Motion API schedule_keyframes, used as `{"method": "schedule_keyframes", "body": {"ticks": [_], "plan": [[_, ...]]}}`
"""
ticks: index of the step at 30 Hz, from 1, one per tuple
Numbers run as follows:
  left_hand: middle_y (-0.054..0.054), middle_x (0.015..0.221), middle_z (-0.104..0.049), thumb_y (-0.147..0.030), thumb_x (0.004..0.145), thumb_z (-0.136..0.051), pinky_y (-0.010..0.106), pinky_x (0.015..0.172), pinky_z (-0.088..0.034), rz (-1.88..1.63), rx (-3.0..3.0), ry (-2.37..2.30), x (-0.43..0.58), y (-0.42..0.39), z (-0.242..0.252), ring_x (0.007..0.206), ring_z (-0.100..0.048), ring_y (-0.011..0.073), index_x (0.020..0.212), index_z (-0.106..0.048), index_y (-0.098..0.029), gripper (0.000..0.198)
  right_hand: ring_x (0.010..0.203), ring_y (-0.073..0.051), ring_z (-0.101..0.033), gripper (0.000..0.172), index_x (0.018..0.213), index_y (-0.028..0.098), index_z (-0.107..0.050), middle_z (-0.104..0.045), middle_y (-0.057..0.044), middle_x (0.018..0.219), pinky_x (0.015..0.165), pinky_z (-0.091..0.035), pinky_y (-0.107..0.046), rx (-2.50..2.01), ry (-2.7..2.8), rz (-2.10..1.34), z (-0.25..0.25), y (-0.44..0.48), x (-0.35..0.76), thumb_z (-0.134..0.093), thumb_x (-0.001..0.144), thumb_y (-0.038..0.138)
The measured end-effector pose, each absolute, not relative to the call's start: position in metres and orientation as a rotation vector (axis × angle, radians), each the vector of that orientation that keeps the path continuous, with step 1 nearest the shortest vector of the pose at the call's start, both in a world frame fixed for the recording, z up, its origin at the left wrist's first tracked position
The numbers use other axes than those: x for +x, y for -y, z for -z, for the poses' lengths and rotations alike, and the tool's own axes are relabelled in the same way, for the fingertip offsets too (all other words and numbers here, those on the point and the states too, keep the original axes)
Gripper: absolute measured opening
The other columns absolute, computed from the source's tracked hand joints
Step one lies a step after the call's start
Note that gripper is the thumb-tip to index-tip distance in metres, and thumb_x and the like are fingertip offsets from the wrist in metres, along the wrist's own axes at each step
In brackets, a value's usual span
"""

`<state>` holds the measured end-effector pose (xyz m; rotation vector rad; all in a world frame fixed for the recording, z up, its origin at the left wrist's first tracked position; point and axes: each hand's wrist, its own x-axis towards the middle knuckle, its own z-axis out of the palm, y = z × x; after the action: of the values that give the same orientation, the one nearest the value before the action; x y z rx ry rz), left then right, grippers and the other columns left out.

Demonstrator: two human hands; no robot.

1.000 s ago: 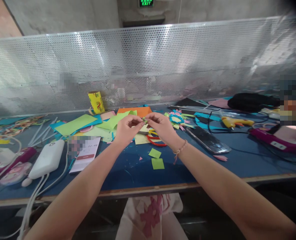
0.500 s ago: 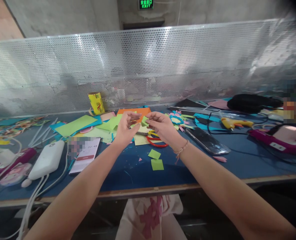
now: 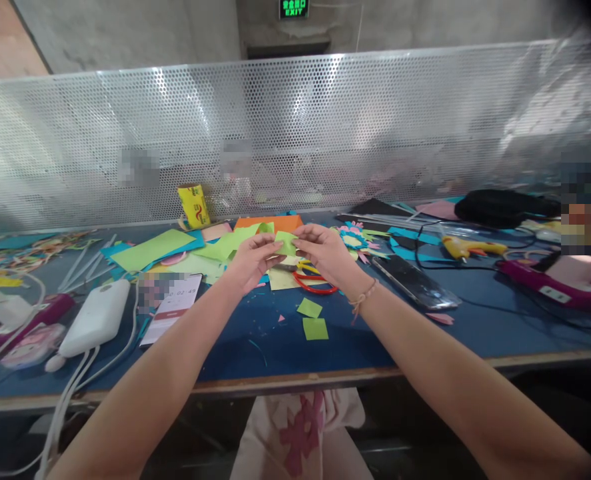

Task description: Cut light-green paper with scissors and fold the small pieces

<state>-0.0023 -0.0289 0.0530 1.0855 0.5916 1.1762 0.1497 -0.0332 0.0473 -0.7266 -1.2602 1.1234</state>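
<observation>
Between my two hands is a small green paper square [image 3: 286,243], raised above the table. My left hand [image 3: 253,261] pinches its left edge with thumb and fingertips. My right hand [image 3: 321,251] grips the right edge the same way. Just below and behind the hands lie scissors with red and yellow handles [image 3: 315,285], partly covered by my right hand. Two more green paper squares [image 3: 315,329] rest on the blue table nearer to me, their edges close together.
Left of my hands lie larger green sheets [image 3: 151,250], a lit phone [image 3: 172,311] and a white power bank [image 3: 95,318] with cables. To the right are a dark phone [image 3: 415,283], a yellow glue gun [image 3: 470,249] and a blue-pink paper flower [image 3: 354,237]. A perforated metal panel [image 3: 295,133] stands behind.
My left hand has closed from spread fingers onto the green square's left edge. The square now lies stretched between both hands, while my right hand stays nearly in place.
</observation>
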Motion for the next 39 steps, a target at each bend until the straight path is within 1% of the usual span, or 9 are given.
{"method": "schedule_keyframes", "body": {"ticks": [4, 8, 12, 15, 20, 22, 27, 32, 39], "plan": [[0.0, 0.07, -0.062, -0.014, 0.062, -0.067, 0.028, 0.069, -0.049, -1.176, 1.132, -0.604, -0.002, 0.029, -0.052, 0.068, -0.06, 0.0105, 0.072, -0.055, -0.013, 0.015, 0.067, -0.009, -0.057, 0.017, 0.079, 0.019, -0.062, -0.062, 0.001, 0.072, 0.066, -0.048, -0.026, -0.748, 1.374, -1.04, -0.043, 0.031, 0.151, -0.066, 0.063, 0.02], [0.0, 0.071, -0.062, -0.014, 0.063, -0.066, 0.029, 0.072, -0.049, -1.222, 1.147, -0.611, -0.002, 0.026, -0.05, 0.068, -0.06, 0.0102, 0.073, -0.055, -0.014, 0.015, 0.076, -0.012, -0.059, 0.018, 0.086, 0.021, -0.061, -0.064, -0.001, 0.081, 0.073, -0.049, -0.03, -0.733, 1.454, -0.923, -0.042, 0.03, 0.153, -0.061, 0.068, 0.02], [-0.001, 0.071, -0.062, -0.013, 0.062, -0.066, 0.03, 0.076, -0.048, -1.276, 1.125, -0.626, -0.003, 0.023, -0.048, 0.068, -0.061, 0.0099, 0.073, -0.052, -0.015, 0.018, 0.082, -0.014, -0.059, 0.018, 0.089, 0.021, -0.06, -0.063, -0.003, 0.089, 0.073, -0.05, -0.032, -0.737, 1.514, -0.839, -0.045, 0.032, 0.156, -0.055, 0.072, 0.02], [-0.002, 0.068, -0.061, -0.012, 0.061, -0.067, 0.03, 0.076, -0.047, -1.302, 1.124, -0.616, -0.003, 0.021, -0.047, 0.068, -0.061, 0.0098, 0.071, -0.05, -0.015, 0.02, 0.082, -0.013, -0.059, 0.017, 0.088, 0.02, -0.059, -0.062, -0.003, 0.094, 0.074, -0.05, -0.032, -0.734, 1.512, -0.848, -0.044, 0.03, 0.157, -0.055, 0.072, 0.021], [-0.004, 0.062, -0.057, -0.009, 0.06, -0.065, 0.03, 0.076, -0.048, -1.313, 1.112, -0.611, -0.002, 0.021, -0.047, 0.065, -0.06, 0.0088, 0.068, -0.046, -0.015, 0.022, 0.077, -0.012, -0.058, 0.022, 0.087, 0.02, -0.058, -0.061, -0.002, 0.09, 0.077, -0.048, -0.032, -0.757, 1.553, -0.815, -0.04, 0.024, 0.156, -0.064, 0.065, 0.018], [-0.005, 0.061, -0.057, -0.006, 0.059, -0.064, 0.03, 0.075, -0.048, -1.313, 1.1, -0.612, -0.002, 0.022, -0.046, 0.064, -0.06, 0.0087, 0.069, -0.045, -0.016, 0.024, 0.077, -0.012, -0.058, 0.022, 0.086, 0.02, -0.058, -0.061, -0.002, 0.086, 0.078, -0.047, -0.033, -0.763, 1.553, -0.784, -0.039, 0.023, 0.156, -0.065, 0.065, 0.019], [0.0, 0.071, -0.061, -0.001, 0.06, -0.061, 0.032, 0.076, -0.048, -1.291, 1.105, -0.599, -0.001, 0.02, -0.044, 0.07, -0.062, 0.0114, 0.08, -0.049, -0.016, 0.028, 0.076, -0.013, -0.058, 0.018, 0.084, 0.02, -0.06, -0.063, -0.002, 0.081, 0.077, -0.046, -0.034, -0.794, 1.557, -0.743, -0.039, 0.022, 0.157, -0.063, 0.067, 0.021], [0.001, 0.073, -0.062, -0.009, 0.062, -0.064, 0.031, 0.074, -0.049, -1.296, 1.177, -0.665, -0.001, 0.02, -0.044, 0.07, -0.061, 0.0114, 0.081, -0.053, -0.015, 0.023, 0.073, -0.013, -0.058, 0.016, 0.084, 0.02, -0.061, -0.063, -0.002, 0.079, 0.076, -0.047, -0.034, -0.807, 1.562, -0.733, -0.039, 0.023, 0.157, -0.063, 0.067, 0.022], [-0.001, 0.07, -0.061, -0.017, 0.061, -0.067, 0.032, 0.071, -0.051, -1.38, 1.335, -0.709, -0.001, 0.022, -0.044, 0.065, -0.059, 0.0105, 0.086, -0.053, -0.017, 0.029, 0.081, -0.014, -0.059, 0.02, 0.086, 0.021, -0.06, -0.064, -0.002, 0.085, 0.082, -0.046, -0.035, -0.782, 1.51, -0.755, -0.039, 0.022, 0.156, -0.064, 0.066, 0.022]]}}
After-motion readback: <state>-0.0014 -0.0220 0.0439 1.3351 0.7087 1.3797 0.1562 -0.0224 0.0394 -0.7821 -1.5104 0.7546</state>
